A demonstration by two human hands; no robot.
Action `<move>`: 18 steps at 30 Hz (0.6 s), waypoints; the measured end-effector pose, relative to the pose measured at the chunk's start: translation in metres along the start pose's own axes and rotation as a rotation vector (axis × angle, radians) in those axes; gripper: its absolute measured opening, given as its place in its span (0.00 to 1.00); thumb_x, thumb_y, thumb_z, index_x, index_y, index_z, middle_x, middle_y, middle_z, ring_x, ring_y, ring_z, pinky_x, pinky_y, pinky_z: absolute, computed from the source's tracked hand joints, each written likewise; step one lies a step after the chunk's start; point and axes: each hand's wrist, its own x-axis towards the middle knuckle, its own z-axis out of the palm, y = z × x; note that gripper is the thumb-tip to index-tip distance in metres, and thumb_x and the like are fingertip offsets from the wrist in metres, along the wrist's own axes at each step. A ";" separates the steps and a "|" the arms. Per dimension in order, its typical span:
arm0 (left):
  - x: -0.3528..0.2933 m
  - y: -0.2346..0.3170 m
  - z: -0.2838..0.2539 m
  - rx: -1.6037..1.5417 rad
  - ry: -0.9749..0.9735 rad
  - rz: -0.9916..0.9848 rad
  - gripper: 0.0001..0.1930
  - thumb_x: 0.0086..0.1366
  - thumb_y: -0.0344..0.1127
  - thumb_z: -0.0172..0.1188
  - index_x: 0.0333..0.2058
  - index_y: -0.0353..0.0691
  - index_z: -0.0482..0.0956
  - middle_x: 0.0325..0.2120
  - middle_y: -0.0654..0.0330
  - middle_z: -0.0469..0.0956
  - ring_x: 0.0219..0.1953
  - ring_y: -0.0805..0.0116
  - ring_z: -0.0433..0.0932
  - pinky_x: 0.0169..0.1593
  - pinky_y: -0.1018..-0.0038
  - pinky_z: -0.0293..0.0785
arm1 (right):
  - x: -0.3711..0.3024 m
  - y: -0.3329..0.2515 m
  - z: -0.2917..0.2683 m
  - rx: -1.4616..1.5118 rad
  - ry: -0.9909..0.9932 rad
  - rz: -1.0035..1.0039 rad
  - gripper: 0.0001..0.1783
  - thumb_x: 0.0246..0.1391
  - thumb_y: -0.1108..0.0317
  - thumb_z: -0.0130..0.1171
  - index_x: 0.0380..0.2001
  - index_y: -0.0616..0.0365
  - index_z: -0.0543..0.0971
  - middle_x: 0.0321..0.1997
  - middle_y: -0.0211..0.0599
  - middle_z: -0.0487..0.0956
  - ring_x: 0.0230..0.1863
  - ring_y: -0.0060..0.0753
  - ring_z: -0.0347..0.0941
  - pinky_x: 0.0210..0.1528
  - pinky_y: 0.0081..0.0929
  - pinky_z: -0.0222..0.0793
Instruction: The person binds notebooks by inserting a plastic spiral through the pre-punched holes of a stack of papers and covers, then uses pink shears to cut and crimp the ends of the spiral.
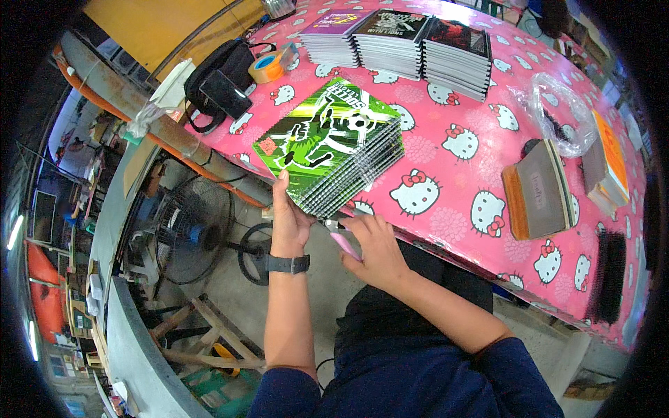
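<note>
A stack of green soccer-themed spiral notebooks [327,143] rests at the table's near edge, its bound edges fanned towards me. My left hand [289,219] is closed on the stack's near-left corner, thumb on the top cover and the other fingers underneath. Just right of it, my right hand [376,251] is closed around a hand tool with a pink handle [345,245]. The tool's small metal head is at the near corner of the bindings, partly hidden by my fingers, so I cannot tell its exact kind.
On the pink patterned tablecloth [446,191] stand three notebook stacks [390,52] at the back. A tape roll [267,68], phone [226,97] and black bag [202,66] lie left. Right are a brown block [540,195], plastic bag [568,115] and black coils [606,275]. A fan [191,230] stands below.
</note>
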 end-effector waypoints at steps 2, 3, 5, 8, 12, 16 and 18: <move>0.004 -0.001 0.001 -0.022 -0.020 0.045 0.31 0.59 0.59 0.48 0.52 0.41 0.65 0.46 0.57 0.73 0.45 0.61 0.75 0.43 0.59 0.75 | 0.001 0.000 0.002 -0.052 0.070 -0.047 0.29 0.35 0.67 0.61 0.46 0.57 0.69 0.43 0.43 0.69 0.47 0.46 0.63 0.48 0.38 0.58; 0.003 -0.001 0.001 -0.017 -0.021 0.045 0.31 0.59 0.59 0.48 0.52 0.41 0.65 0.46 0.57 0.73 0.45 0.61 0.75 0.43 0.59 0.75 | 0.001 0.000 0.002 -0.069 0.070 -0.054 0.28 0.35 0.67 0.60 0.46 0.57 0.69 0.43 0.42 0.68 0.46 0.45 0.62 0.47 0.38 0.58; -0.001 0.002 0.003 -0.022 -0.027 -0.002 0.31 0.59 0.59 0.48 0.52 0.42 0.65 0.46 0.57 0.73 0.46 0.61 0.74 0.44 0.60 0.74 | 0.003 0.000 0.002 -0.084 0.069 -0.059 0.28 0.35 0.68 0.60 0.46 0.57 0.69 0.43 0.42 0.68 0.46 0.45 0.62 0.47 0.37 0.57; -0.003 0.003 0.008 -0.003 -0.002 0.026 0.31 0.58 0.60 0.48 0.52 0.42 0.65 0.46 0.57 0.73 0.45 0.62 0.75 0.42 0.61 0.74 | 0.004 0.006 0.005 -0.123 0.053 -0.080 0.28 0.36 0.67 0.61 0.46 0.58 0.70 0.42 0.43 0.70 0.46 0.46 0.64 0.46 0.37 0.61; -0.003 0.003 0.008 0.021 0.010 0.025 0.31 0.58 0.60 0.47 0.52 0.42 0.65 0.45 0.57 0.73 0.44 0.62 0.75 0.41 0.61 0.75 | 0.014 0.021 0.004 0.643 -0.200 0.287 0.22 0.44 0.65 0.60 0.44 0.60 0.71 0.40 0.42 0.75 0.42 0.38 0.72 0.41 0.33 0.68; 0.000 0.003 0.004 0.026 -0.010 -0.027 0.31 0.58 0.60 0.47 0.51 0.42 0.65 0.45 0.57 0.73 0.44 0.62 0.75 0.40 0.60 0.75 | 0.012 0.014 0.002 0.923 -0.304 0.550 0.18 0.49 0.65 0.58 0.42 0.62 0.72 0.41 0.39 0.76 0.39 0.30 0.73 0.41 0.30 0.69; 0.001 0.002 0.003 0.027 0.002 -0.020 0.31 0.58 0.61 0.46 0.52 0.43 0.66 0.45 0.56 0.74 0.44 0.61 0.75 0.41 0.59 0.75 | -0.001 0.006 0.005 0.178 0.029 0.063 0.24 0.41 0.65 0.61 0.44 0.58 0.71 0.42 0.43 0.73 0.43 0.38 0.69 0.44 0.36 0.65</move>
